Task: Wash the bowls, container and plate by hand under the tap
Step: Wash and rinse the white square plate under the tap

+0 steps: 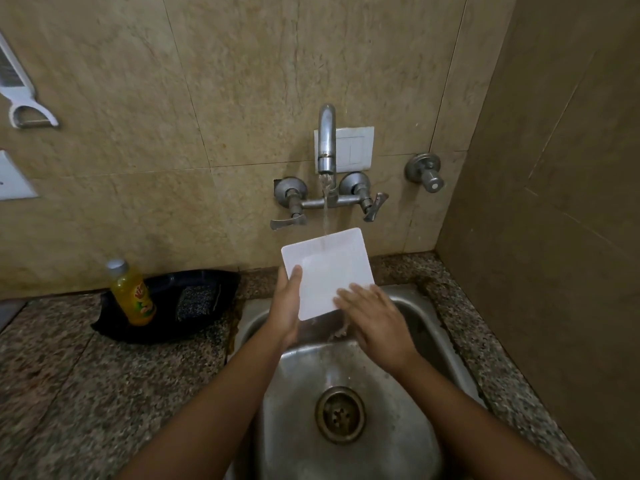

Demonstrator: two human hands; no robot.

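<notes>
A white square plate (325, 268) is held tilted over the steel sink (349, 372), its far edge under the stream running from the wall tap (327, 140). My left hand (287, 306) grips the plate's left edge, thumb on the face. My right hand (374, 317) lies flat with spread fingers on the plate's lower right part. Water runs off the plate into the basin near the drain (340, 414). No bowls or container are in view.
On the speckled counter to the left lies a black tray (166, 327) holding a yellow dish-soap bottle (133, 292) and a scrub pad (195, 301). Two tap levers (372, 209) stick out below the spout. A wall stands close on the right.
</notes>
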